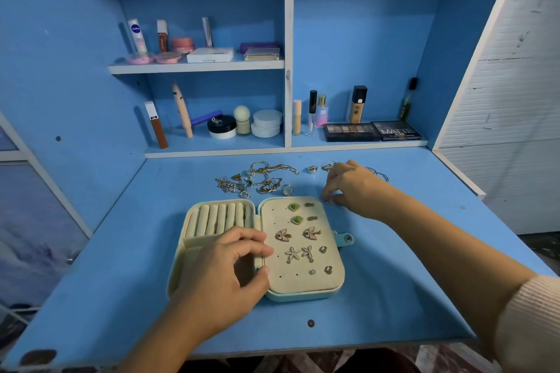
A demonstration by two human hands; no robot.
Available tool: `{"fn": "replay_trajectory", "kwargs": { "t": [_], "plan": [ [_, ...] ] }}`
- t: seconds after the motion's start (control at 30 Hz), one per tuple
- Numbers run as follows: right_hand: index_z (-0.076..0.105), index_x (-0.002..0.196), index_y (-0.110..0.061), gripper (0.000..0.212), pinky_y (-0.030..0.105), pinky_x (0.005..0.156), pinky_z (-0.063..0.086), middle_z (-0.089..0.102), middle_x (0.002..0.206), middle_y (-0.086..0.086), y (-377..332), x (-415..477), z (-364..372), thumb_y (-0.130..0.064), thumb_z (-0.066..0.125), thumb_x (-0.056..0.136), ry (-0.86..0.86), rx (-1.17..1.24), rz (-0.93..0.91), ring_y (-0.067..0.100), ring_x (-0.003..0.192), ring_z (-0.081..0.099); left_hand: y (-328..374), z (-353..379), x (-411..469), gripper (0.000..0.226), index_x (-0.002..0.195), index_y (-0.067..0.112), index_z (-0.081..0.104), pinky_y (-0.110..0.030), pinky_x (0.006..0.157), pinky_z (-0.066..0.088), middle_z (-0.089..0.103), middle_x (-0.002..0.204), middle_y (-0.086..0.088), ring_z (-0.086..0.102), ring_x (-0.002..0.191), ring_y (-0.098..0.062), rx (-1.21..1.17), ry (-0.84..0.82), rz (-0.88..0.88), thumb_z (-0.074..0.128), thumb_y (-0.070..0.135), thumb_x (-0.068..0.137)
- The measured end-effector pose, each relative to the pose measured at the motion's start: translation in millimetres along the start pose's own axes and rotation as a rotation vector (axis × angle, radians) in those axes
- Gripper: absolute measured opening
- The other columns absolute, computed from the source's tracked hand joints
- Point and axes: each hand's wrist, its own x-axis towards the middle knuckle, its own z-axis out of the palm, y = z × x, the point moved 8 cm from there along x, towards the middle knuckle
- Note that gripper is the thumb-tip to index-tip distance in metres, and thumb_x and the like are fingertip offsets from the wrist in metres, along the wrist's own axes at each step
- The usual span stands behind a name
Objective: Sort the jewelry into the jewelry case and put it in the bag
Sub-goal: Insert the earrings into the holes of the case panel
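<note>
- Blue laminate desk (394,266) fills the lower frame, scuffed in places. Shelves (197,66) across the upper half carry cosmetic tubes, jars and two flat palettes (351,132).
- At centre frame the jewelry case (303,297) lies open. It has a teal shell and a cream, velvety lining. Padded ring rolls (218,218) fill its upper left half, and the perforated right panel holds green studs (294,207), leaf pairs and starfish earrings (292,254).
- The left hand (230,269), lower centre, curls over the hinge, with fingers and thumb gripping the panel's left edge.
- The right hand (351,188) sits just right of the case's upper corner, fingertips drawn together down at the desk. I cannot tell whether they clamp a small piece.
- Loose jewelry (257,179) lies above the case: tangled gold chains, hoops and chunky rings. Thin bangles (378,174) show behind the right hand.
- The step seems to be fetching a small piece for the panel. It would go best pinched by its face, lined up over a free hole, with the case held steady.
- The chains look likely to snag, so lift them singly.
- No bag is in view.
</note>
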Motion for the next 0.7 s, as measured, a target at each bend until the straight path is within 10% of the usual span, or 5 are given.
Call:
{"fn": "replay_trajectory", "kwargs": {
  "t": [0.4, 0.7],
  "plan": [
    [0.064, 0.106, -0.017, 0.023, 0.029, 0.077, 0.029, 0.051, 0.114, 0.005, -17, -2, 9, -0.028, 0.047, 0.097, 0.112, -0.181, -0.151, 0.027, 0.105, 0.045, 0, 0, -1, 0.034, 0.092, 0.043, 0.071, -0.020, 0.094, 0.046, 0.053, 0.117, 0.039, 0.056, 0.108, 0.009, 0.005, -0.005, -0.006, 0.053, 0.057, 0.067],
    [0.068, 0.112, -0.012, 0.024, 0.030, 0.090, 0.043, 0.060, 0.109, 0.007, -18, -17, 14, -0.013, 0.052, 0.094, 0.044, 0.138, -0.070, 0.024, 0.104, 0.056, 0, 1, -1, 0.032, 0.091, 0.041, 0.071, -0.012, 0.090, 0.042, 0.054, 0.116, 0.038, 0.056, 0.109, 0.009, 0.018, -0.016, -0.014, 0.054, 0.056, 0.068]
  ]
}}
